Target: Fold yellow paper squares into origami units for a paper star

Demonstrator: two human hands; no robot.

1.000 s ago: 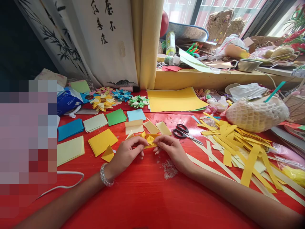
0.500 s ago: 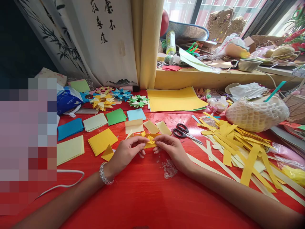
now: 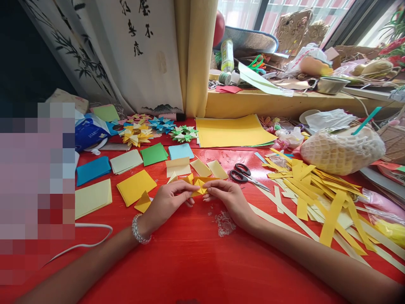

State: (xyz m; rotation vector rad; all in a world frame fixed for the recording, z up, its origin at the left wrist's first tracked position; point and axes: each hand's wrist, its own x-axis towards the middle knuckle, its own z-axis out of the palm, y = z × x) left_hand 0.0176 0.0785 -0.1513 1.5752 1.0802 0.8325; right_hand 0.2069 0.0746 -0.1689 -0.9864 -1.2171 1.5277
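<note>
Between my two hands is a small folded piece of yellow paper [image 3: 200, 187], with creased, pointed flaps. My left hand [image 3: 171, 196], a clear coiled band on its wrist, pinches the paper's left side. The right side is pinched by the thumb and forefinger of my right hand [image 3: 227, 197]. Part of the paper is hidden behind the fingers. Just beyond lie pale yellow folded papers [image 3: 178, 167]. Another folded yellow piece [image 3: 143, 202] rests beside my left wrist. Black-handled scissors [image 3: 245, 174] lie slightly open beyond my right hand.
Stacks of coloured paper, including yellow [image 3: 136, 188] and green [image 3: 154, 154], lie left on the red table [image 3: 202, 257]. Folded paper rings [image 3: 184, 134] and large yellow sheets [image 3: 234, 131] are at the back. Paper strips [image 3: 316, 190] pile up right, near a net-wrapped bundle [image 3: 343, 145].
The flaps of the yellow paper between my fingers have come together into a more pointed shape. Both hands stay almost in place, still pinching it.
</note>
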